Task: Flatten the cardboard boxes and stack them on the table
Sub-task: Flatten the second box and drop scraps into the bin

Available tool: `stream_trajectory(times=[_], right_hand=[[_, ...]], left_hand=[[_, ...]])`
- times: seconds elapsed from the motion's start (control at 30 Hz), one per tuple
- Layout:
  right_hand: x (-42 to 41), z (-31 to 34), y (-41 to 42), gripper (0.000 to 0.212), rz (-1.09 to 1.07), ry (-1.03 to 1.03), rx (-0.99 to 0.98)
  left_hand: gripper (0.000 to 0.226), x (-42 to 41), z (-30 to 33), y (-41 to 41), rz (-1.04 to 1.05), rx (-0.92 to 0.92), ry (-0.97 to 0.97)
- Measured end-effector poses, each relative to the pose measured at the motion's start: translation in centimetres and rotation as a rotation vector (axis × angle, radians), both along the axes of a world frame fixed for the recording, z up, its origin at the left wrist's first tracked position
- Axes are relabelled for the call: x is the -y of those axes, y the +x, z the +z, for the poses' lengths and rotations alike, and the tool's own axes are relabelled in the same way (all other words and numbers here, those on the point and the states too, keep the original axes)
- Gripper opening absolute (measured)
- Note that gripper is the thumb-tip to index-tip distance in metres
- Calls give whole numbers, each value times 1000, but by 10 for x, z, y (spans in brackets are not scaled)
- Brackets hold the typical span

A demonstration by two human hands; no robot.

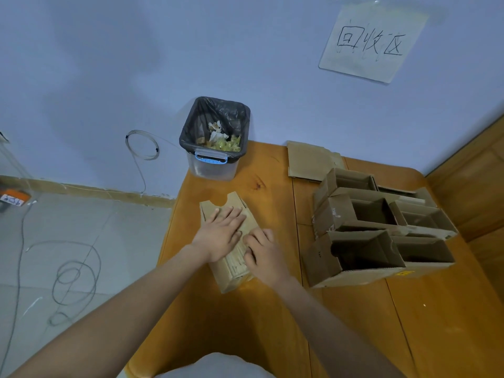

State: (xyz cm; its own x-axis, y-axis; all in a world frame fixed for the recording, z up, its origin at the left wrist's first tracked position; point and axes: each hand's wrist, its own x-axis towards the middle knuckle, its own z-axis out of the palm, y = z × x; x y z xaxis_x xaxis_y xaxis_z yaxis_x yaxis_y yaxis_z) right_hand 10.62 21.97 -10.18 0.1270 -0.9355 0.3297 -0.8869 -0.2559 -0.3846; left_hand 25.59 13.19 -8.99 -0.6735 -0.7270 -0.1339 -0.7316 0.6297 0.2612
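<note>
Lined bin [215, 137], wall sign [372, 42], floor cables [73, 274].
</note>
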Motion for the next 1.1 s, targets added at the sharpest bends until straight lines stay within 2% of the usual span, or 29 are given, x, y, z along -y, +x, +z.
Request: stream_trajectory(times=[0.4,0.9,1.1], right_hand=[[-11,-12,-15,17,23,-6,91],[-22,-18,-15,9,21,20,118],[-22,-11,-15,23,6,59,118]], left_hand=[[57,12,-15,-13,30,30,-18],[56,10,-11,-12,12,-2,-9],[56,10,-12,-9,33,4,-19]])
